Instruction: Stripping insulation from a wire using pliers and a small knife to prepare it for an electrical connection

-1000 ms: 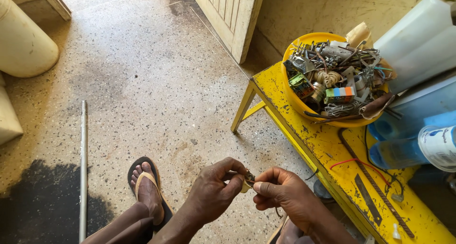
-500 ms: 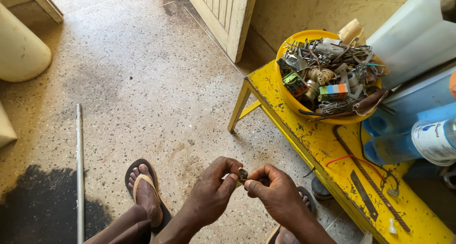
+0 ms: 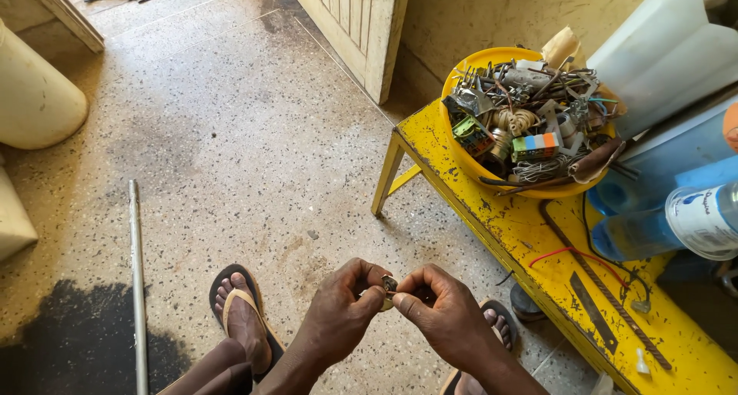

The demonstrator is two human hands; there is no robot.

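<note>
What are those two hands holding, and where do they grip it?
A small metal part, pinched at opposite sides between the fingertips of the left hand and right hand. What kind of part cannot be told.

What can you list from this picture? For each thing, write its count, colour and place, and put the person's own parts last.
small metal part: one, grey, pinched between both hands
bench: one, yellow and worn, right side
bowl: one, yellow, on the bench, full of metal scrap and wire
red wire: one, on the bench top
flat metal strip: one, dark, on the bench
plastic bottle: one, clear blue, lying at the right edge
jerrycan: one, white, top right
door: one, cream, top centre
metal rod: one, grey, on the floor at left
sandal: one fully seen, black, on the left foot
left hand: fingers on the part
right hand: fingers on the part
</note>
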